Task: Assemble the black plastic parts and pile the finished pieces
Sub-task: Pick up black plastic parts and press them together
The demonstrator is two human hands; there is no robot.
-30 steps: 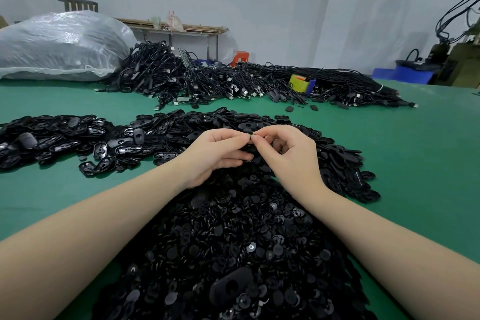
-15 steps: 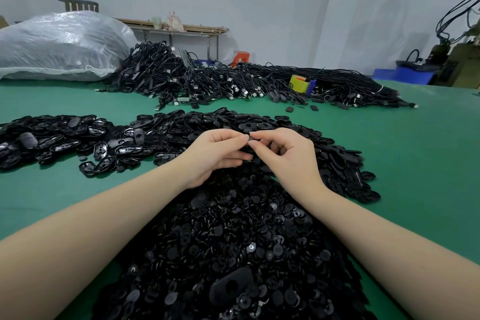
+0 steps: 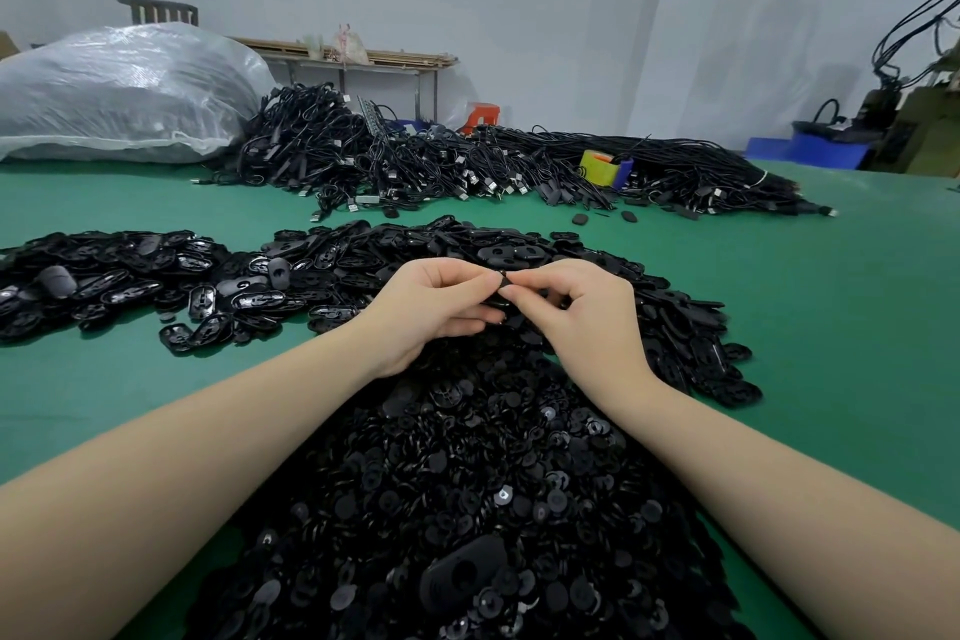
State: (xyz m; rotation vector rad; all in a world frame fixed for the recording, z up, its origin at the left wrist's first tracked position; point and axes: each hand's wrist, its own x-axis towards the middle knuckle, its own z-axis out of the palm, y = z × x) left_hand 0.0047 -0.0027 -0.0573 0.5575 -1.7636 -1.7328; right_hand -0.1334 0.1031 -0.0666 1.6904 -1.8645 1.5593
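My left hand (image 3: pixel 431 312) and my right hand (image 3: pixel 587 312) meet above the middle of the table, fingertips together. Both pinch one small black plastic part (image 3: pixel 500 294), mostly hidden by my fingers. Below my forearms lies a big heap of small round black discs (image 3: pixel 467 509). A heap of oval black shells (image 3: pixel 519 250) spreads behind and to the right of my hands. Further left lies a separate pile of oval black pieces (image 3: pixel 104 276).
The green table (image 3: pixel 857 327) runs far to the right. A tangle of black cables (image 3: pixel 467 166) lies across the back, with a yellow tape roll (image 3: pixel 597 166) on it. A large clear plastic sack (image 3: pixel 119 94) sits at the back left.
My hands stay at the same spot. The fingers have shifted slightly on the small part, and the right hand's fingers are now more curled.
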